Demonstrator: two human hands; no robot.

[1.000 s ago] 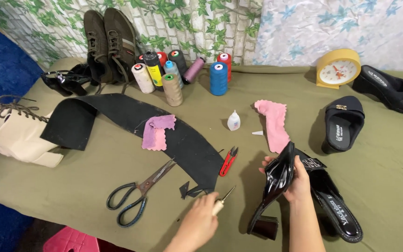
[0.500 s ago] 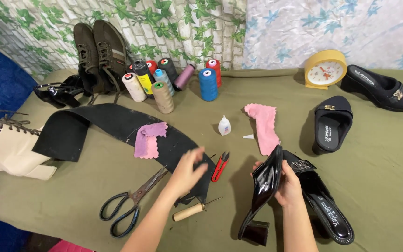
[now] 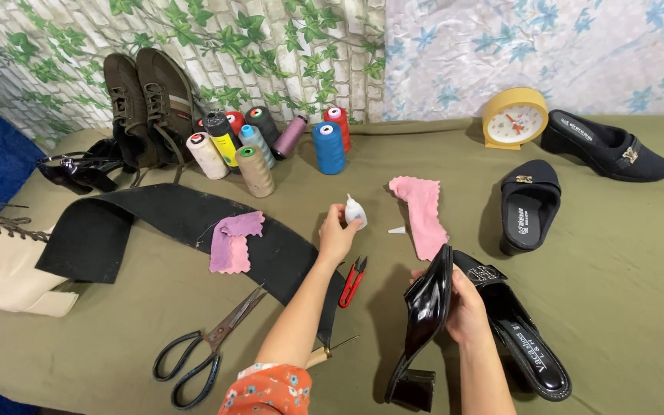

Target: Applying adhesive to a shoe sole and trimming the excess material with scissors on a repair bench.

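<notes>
My left hand (image 3: 337,234) reaches forward over the table and grips a small white glue bottle (image 3: 355,211); its white cap (image 3: 397,230) lies loose just to the right. My right hand (image 3: 466,307) holds a glossy black heeled shoe (image 3: 423,323) upright on its block heel, sole side turned left. A matching black heeled sandal (image 3: 528,342) lies flat right beside it. A pink cloth (image 3: 423,215) lies just beyond the held shoe.
A curved black leather strip (image 3: 186,223) with a purple cloth (image 3: 234,240) on it, scissors (image 3: 205,350), red thread snips (image 3: 353,280), a wooden-handled awl (image 3: 324,353), several thread cones (image 3: 270,142), brown sneakers (image 3: 147,104), a yellow clock (image 3: 514,117), two black shoes (image 3: 530,204) at right.
My left hand let go of the awl near the front edge, moved forward past the snips and took hold of the white glue bottle. The right hand keeps the shoe upright.
</notes>
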